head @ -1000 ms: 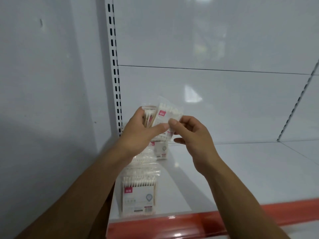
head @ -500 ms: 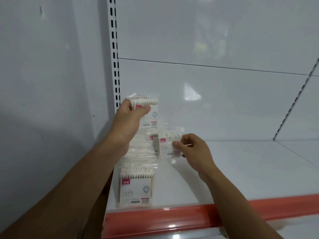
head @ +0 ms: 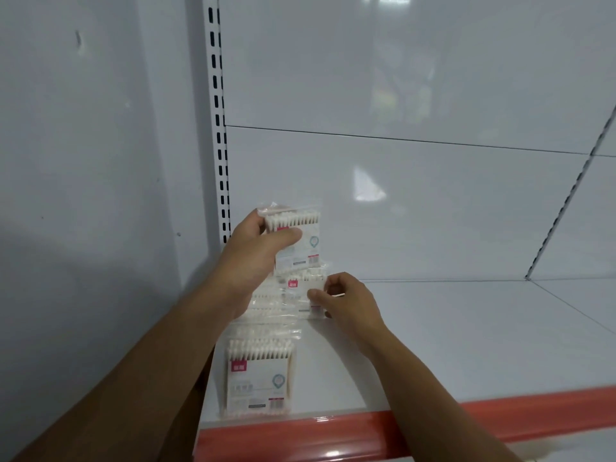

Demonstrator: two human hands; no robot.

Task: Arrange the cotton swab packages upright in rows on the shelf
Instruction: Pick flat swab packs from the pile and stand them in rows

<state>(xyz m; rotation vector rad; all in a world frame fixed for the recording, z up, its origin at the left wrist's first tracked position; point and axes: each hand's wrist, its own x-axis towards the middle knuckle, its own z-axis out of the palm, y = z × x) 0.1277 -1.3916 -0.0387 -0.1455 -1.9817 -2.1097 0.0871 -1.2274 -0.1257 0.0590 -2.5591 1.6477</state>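
My left hand (head: pixel 255 253) grips a clear cotton swab package (head: pixel 301 240) upright above the left end of the white shelf (head: pixel 450 341), thumb across its front. Just below it, my right hand (head: pixel 346 300) pinches the right edge of a second swab package (head: pixel 301 290) that stands at the back of a row. That row of several swab packages (head: pixel 258 378) runs from the shelf's front edge toward the back, along the left side. The middle packages are partly hidden by my left forearm.
A slotted white upright (head: pixel 221 135) stands at the shelf's left end, beside a grey wall (head: pixel 83 161). A red strip (head: pixel 366 431) lines the shelf's front edge. Another slotted upright (head: pixel 566 201) rises at the far right. Bare shelf surface stretches right of the row.
My hands have separated: the left one lifted its package up and left, then held still. The right one carried its package down onto the shelf at the back of the row.
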